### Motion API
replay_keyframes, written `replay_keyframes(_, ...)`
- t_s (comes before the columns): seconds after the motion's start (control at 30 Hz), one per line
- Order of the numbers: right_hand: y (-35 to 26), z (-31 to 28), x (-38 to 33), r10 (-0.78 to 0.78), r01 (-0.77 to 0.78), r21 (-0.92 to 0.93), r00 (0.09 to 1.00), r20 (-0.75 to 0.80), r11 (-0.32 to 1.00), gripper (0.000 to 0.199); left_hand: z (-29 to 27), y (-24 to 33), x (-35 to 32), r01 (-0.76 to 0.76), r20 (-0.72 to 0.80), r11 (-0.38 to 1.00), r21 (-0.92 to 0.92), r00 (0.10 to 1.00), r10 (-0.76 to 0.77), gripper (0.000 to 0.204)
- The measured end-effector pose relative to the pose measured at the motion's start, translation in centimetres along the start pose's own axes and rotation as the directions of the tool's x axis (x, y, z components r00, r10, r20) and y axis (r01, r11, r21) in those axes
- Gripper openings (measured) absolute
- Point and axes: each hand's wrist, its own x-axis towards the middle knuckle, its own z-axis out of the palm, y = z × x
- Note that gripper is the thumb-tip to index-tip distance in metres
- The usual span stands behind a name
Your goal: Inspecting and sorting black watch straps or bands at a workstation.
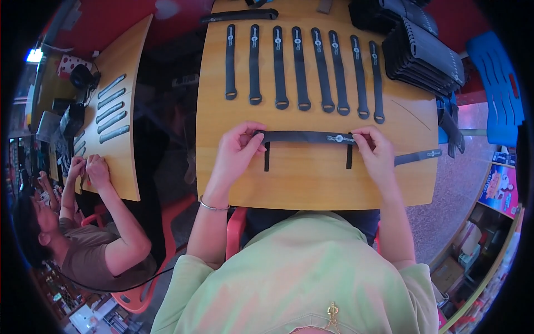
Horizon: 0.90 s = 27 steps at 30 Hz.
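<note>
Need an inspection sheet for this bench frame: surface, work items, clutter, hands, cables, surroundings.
Surface: wooden table, two short black marks under the held strap.
Job's things: black strap lying crosswise; row of eight straps laid side by side, ring ends nearest.
Clutter: stack of black straps at far right; another strap by the right edge.
Grippers: left hand pinches the strap's left end, right hand its right part.
Cables: nothing seen.
Surroundings: co-worker's hands at a second table; blue chair.

My one head camera looks steeply down, close over the yellow wooden table (311,183); its far edge lies toward twelve o'clock.
</note>
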Motion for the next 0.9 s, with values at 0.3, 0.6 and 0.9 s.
replay_keyframes(0.3, 0.7, 0.5, 0.2, -0.066, 0.063, -0.041, 0.995, -0.078, 0.997, 0.009, 0.4, -0.7, 0.6, -0.025, -0.083, 1.000, 0.017, 0.996, 0.026, 0.016)
replay_keyframes(0.6, 0.4, 0.5, 0.2, -0.053, 0.046, -0.090, 0.996, -0.078, 0.995, 0.010, 0.8, -1.2, 0.8, -0.033, -0.134, 0.998, 0.048, 0.990, 0.040, 0.016)
replay_keyframes(0.9, 0.3, 0.5, 0.2, -0.071, 0.062, -0.100, 0.994, -0.080, 0.993, 0.011, 1.2, -1.4, 0.8, -0.066, -0.155, 0.997, 0.044, 0.985, 0.072, 0.016)
